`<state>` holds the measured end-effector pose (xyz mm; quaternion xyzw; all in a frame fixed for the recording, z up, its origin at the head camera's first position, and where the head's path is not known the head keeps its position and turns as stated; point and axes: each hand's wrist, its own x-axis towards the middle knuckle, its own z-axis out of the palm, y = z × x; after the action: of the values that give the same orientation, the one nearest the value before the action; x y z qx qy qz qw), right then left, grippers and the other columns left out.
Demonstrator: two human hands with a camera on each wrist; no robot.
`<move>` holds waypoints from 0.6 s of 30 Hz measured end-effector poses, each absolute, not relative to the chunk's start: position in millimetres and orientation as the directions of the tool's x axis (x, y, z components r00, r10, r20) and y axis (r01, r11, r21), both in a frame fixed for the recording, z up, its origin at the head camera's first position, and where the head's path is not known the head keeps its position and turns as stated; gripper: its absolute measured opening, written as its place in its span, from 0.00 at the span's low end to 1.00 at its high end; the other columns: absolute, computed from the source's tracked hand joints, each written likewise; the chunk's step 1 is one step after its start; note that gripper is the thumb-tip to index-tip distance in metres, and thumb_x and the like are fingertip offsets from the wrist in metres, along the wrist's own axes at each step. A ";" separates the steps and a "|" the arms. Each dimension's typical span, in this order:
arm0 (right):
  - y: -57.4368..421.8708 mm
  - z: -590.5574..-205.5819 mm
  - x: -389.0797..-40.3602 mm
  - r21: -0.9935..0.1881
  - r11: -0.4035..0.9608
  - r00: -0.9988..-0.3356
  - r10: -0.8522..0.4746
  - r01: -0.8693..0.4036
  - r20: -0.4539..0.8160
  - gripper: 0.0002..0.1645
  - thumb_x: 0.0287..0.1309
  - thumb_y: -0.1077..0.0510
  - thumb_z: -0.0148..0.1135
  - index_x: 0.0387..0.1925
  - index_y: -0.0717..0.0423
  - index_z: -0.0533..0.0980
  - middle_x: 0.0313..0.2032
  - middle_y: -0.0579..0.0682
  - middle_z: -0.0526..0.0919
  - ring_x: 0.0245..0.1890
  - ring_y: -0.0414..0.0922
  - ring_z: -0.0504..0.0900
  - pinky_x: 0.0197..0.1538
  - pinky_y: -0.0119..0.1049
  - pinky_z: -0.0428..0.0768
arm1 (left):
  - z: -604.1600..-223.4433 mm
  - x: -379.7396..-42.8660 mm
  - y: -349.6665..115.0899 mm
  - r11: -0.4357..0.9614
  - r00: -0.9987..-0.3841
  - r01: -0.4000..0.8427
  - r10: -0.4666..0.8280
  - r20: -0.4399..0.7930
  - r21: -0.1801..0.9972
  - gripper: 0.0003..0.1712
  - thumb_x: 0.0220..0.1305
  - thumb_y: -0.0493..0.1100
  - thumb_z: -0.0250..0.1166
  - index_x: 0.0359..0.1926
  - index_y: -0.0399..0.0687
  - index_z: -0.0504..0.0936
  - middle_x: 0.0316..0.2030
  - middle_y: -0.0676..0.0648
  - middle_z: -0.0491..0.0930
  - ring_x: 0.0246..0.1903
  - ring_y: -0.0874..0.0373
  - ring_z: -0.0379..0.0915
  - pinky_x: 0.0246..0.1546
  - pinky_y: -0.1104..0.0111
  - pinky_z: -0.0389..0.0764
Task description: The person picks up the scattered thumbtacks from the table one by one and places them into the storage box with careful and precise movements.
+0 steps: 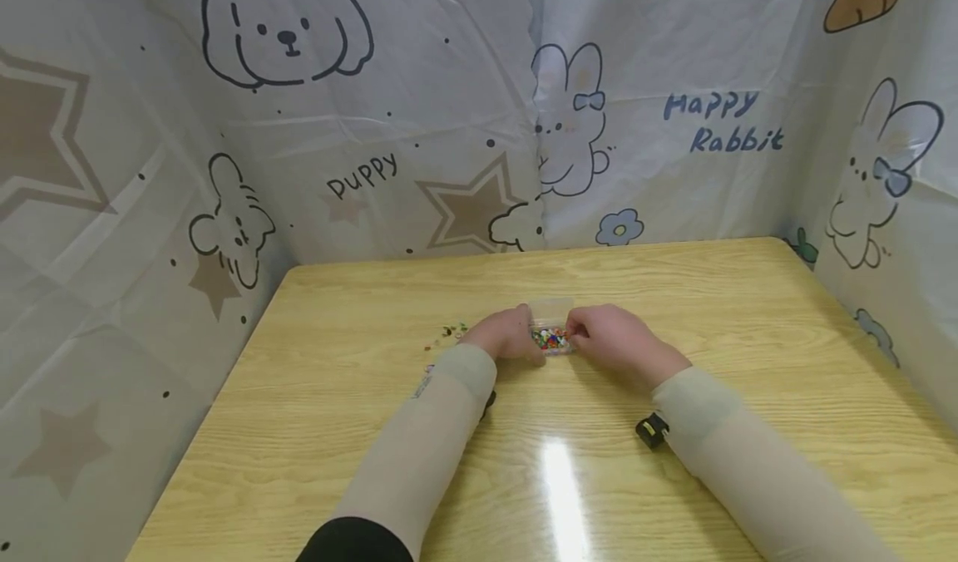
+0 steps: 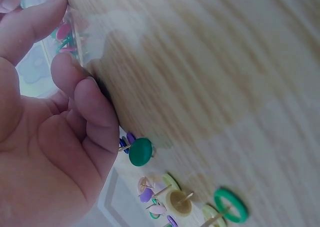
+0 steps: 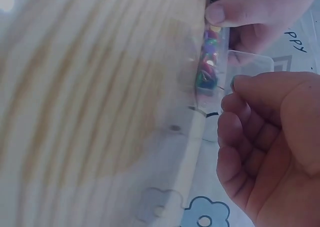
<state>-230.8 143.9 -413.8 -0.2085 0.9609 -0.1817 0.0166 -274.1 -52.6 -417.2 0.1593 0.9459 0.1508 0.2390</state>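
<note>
A small clear plastic box (image 1: 552, 351) holds many coloured thumbtacks (image 1: 550, 338), and its clear lid (image 1: 551, 308) stands raised at the back. My left hand (image 1: 509, 334) holds the box by its left end, thumb at the near side. At the right end is my right hand (image 1: 609, 339), its thumb and index finger brought together. A small dark green sliver, seemingly a thumbtack (image 3: 232, 83), shows at those fingertips in the right wrist view; most of it is hidden. Under the left hand, the left wrist view shows a green thumbtack (image 2: 141, 152) on the table.
Loose thumbtacks (image 1: 452, 330) lie on the wooden table (image 1: 359, 429) left of the box, some behind the left forearm. Among them are a green ring-shaped one (image 2: 231, 205) and a beige one (image 2: 178, 202). A printed curtain (image 1: 449, 88) hangs behind the table.
</note>
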 end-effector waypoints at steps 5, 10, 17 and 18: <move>141.1 -419.5 -233.3 -0.341 0.856 -0.912 -0.409 -0.389 0.013 0.06 0.60 0.58 0.57 0.33 0.45 0.79 0.33 0.42 0.81 0.31 0.41 0.74 0.40 0.44 0.76 | -416.7 -272.2 -52.0 0.899 -0.830 0.238 0.385 -0.404 0.368 0.39 0.48 0.58 0.72 0.57 0.48 0.65 0.44 0.49 0.75 0.38 0.56 0.70 0.42 0.60 0.75; 146.8 -415.1 -230.0 -0.350 0.855 -0.917 -0.399 -0.384 0.030 0.08 0.61 0.59 0.56 0.35 0.45 0.81 0.36 0.44 0.83 0.34 0.42 0.76 0.43 0.47 0.77 | -416.2 -271.4 -52.2 0.902 -0.835 0.235 0.378 -0.399 0.363 0.39 0.48 0.58 0.72 0.56 0.48 0.65 0.43 0.49 0.75 0.38 0.56 0.71 0.40 0.60 0.76; 173.6 -404.9 -227.3 -0.343 0.868 -0.928 -0.370 -0.360 0.036 0.07 0.63 0.55 0.56 0.38 0.47 0.80 0.35 0.43 0.81 0.33 0.41 0.74 0.42 0.46 0.76 | -413.5 -270.4 -53.4 0.903 -0.837 0.212 0.366 -0.408 0.374 0.40 0.49 0.58 0.72 0.58 0.49 0.65 0.45 0.50 0.75 0.40 0.55 0.70 0.42 0.58 0.76; 178.6 -404.1 -226.7 -0.338 0.871 -0.930 -0.367 -0.355 0.032 0.07 0.63 0.55 0.56 0.38 0.47 0.80 0.35 0.43 0.81 0.33 0.42 0.74 0.41 0.46 0.76 | -413.1 -269.9 -53.6 0.903 -0.836 0.209 0.364 -0.410 0.376 0.41 0.49 0.58 0.72 0.59 0.49 0.64 0.46 0.49 0.75 0.41 0.55 0.70 0.42 0.58 0.76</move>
<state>-226.7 178.6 -404.1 -0.1867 0.9672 -0.1716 0.0166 -269.9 -53.6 -413.1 0.1519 0.9448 0.1598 0.2426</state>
